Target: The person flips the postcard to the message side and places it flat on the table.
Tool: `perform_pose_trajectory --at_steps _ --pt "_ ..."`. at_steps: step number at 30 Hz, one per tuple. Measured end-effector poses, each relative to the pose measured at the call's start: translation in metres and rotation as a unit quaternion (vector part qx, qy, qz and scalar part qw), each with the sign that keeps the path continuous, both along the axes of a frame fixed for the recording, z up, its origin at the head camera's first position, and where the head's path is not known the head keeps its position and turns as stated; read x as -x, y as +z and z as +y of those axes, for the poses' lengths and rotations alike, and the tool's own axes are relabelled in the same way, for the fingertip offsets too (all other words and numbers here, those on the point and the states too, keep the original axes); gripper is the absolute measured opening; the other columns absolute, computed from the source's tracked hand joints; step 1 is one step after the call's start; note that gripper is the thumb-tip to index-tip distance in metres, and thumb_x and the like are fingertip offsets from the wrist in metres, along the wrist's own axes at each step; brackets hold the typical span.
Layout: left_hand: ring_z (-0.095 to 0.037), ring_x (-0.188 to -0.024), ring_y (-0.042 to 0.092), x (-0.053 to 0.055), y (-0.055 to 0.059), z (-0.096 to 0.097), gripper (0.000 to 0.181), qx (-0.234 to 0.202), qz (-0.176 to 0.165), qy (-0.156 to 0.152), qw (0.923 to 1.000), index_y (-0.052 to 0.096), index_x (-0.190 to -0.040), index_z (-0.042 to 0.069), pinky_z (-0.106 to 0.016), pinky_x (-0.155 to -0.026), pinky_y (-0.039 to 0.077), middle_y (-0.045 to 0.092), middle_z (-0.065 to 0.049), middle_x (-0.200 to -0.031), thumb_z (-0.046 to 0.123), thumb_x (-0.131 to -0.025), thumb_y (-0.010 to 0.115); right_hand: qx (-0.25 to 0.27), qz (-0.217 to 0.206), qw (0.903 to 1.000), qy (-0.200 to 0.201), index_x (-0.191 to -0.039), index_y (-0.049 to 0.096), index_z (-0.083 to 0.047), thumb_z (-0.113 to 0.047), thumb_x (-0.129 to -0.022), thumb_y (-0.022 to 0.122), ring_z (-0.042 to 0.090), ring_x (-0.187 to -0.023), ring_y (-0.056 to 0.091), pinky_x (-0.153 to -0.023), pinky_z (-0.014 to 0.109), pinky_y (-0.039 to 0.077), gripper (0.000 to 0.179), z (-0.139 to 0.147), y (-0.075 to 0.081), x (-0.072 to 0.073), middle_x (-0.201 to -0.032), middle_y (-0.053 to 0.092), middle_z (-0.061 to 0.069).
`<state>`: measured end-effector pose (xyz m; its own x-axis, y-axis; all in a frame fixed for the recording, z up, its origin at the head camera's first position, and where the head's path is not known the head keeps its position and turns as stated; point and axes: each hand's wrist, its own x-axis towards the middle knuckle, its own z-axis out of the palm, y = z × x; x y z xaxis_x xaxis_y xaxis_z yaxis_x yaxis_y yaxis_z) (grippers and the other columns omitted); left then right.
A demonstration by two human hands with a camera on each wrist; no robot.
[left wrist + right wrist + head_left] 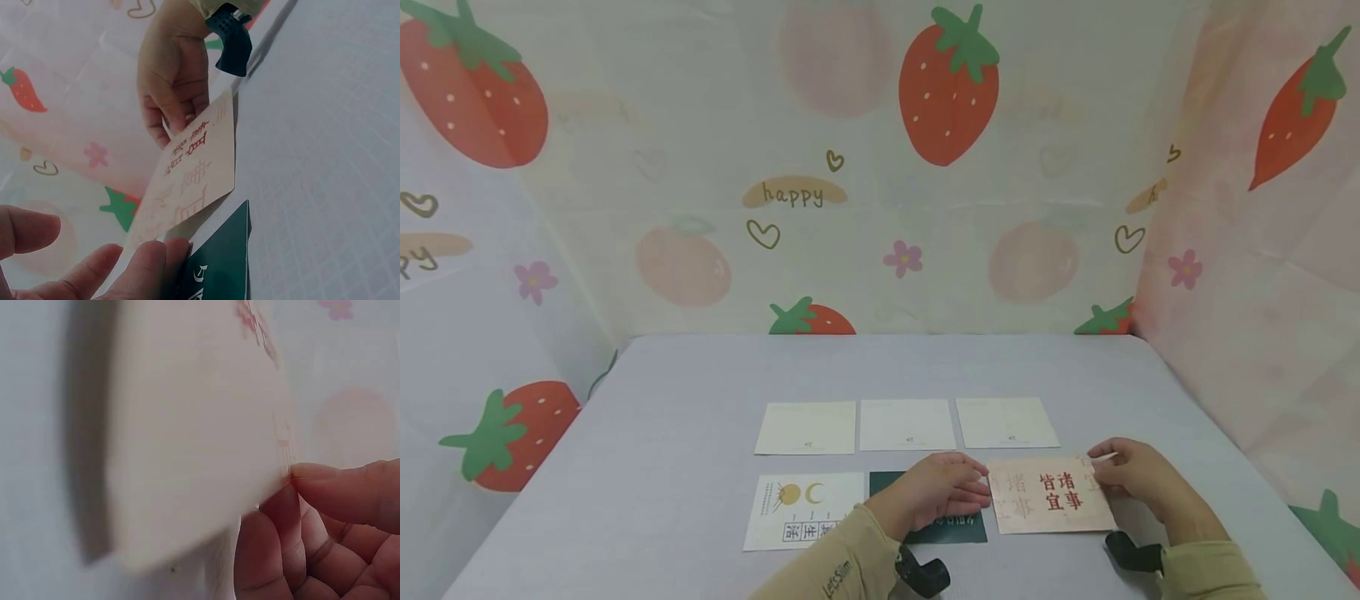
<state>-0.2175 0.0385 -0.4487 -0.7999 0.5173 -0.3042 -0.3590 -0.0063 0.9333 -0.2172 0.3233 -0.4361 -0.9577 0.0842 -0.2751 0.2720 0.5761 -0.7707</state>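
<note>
A pale pink card (1018,512) with red characters is pinched at its right edge between the thumb and fingers of my right hand (1138,479). In the right wrist view the card (187,444) is tilted, its near edge casting a shadow on the table. My left hand (936,492) is over a dark green card (966,533), fingers extended toward the pink card's left edge. The left wrist view has those fingertips beside the green card (225,262), thumb apart; whether they touch either card I cannot tell. A white card (767,517) with a sun and moon lies left.
Behind, three pale cards lie in a row: a left one (805,429), a middle one (907,425) and a right one (1007,423). They rest on a white table (662,433). A strawberry-print curtain (880,167) surrounds the table's back and sides.
</note>
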Motion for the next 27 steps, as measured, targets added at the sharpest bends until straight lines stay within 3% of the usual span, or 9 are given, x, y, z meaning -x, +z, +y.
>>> perform_pose_trajectory --at_steps 15,20,27 --pt "-0.025 -0.075 0.063 -0.0001 0.0004 0.0055 0.025 0.021 -0.004 0.017 0.9996 0.053 -0.106 0.007 -0.029 -0.063 0.051 0.064 -0.013 -0.082 0.009 -0.081 0.055 0.001 0.002 0.9999 0.011 -0.104 0.053 0.007 -0.007 -0.08 0.057 0.016 -0.075 0.055 -0.067 0.032 0.048 0.028 0.0029 0.0058 -0.0002 -0.089 0.06 0.009" --pt "-0.022 -0.071 0.064 0.0 0.0005 0.0084 0.024 0.047 0.007 0.024 0.9986 0.056 -0.103 0.01 -0.028 -0.06 0.052 0.065 -0.01 -0.079 0.008 -0.079 0.059 0.021 -0.005 0.9998 -0.001 -0.104 0.053 0.007 -0.009 -0.08 0.058 0.015 -0.075 0.055 -0.067 0.032 0.048 0.029 0.0044 0.0062 0.0017 -0.09 0.06 0.008" --pt "-0.021 -0.07 0.064 0.0018 -0.0011 0.0097 0.022 0.051 0.018 0.022 0.9983 0.059 -0.099 0.011 -0.028 -0.059 0.052 0.065 -0.009 -0.078 0.006 -0.078 0.06 0.049 0.004 0.9988 -0.001 -0.106 0.051 0.007 -0.009 -0.083 0.055 0.016 -0.076 0.057 -0.069 0.032 0.049 0.028 0.0038 0.0103 0.0022 -0.091 0.06 0.009"
